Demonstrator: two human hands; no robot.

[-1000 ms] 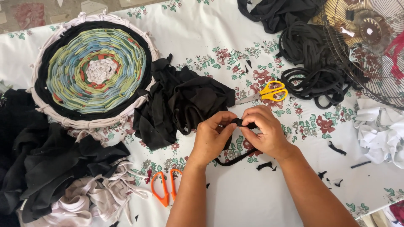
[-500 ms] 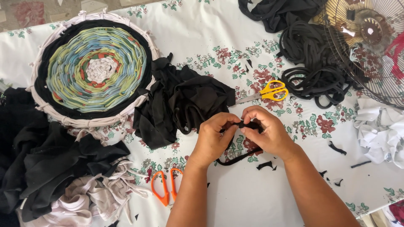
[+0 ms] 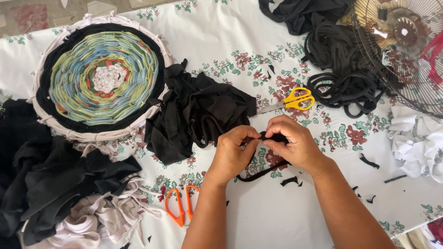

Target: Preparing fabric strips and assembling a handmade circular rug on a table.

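Both hands are working at centre of the floral tablecloth (image 3: 221, 37): left hand (image 3: 233, 154) and right hand (image 3: 290, 143) are pinching a black fabric strip (image 3: 265, 168) between fingertips, fingers meeting over it, strip's loose end looping down onto the cloth below the hands. Black fabric pile (image 3: 198, 113) is lying just left of the hands, yellow scissors (image 3: 293, 100) just above them, orange scissors (image 3: 180, 207) lower left beside the left forearm. Round woven rug on a hoop (image 3: 99, 78) is sitting upper left, coil of black strips (image 3: 344, 80) upper right next to a fan grille (image 3: 406, 50), small black scraps (image 3: 369, 161) lying scattered right of the right wrist
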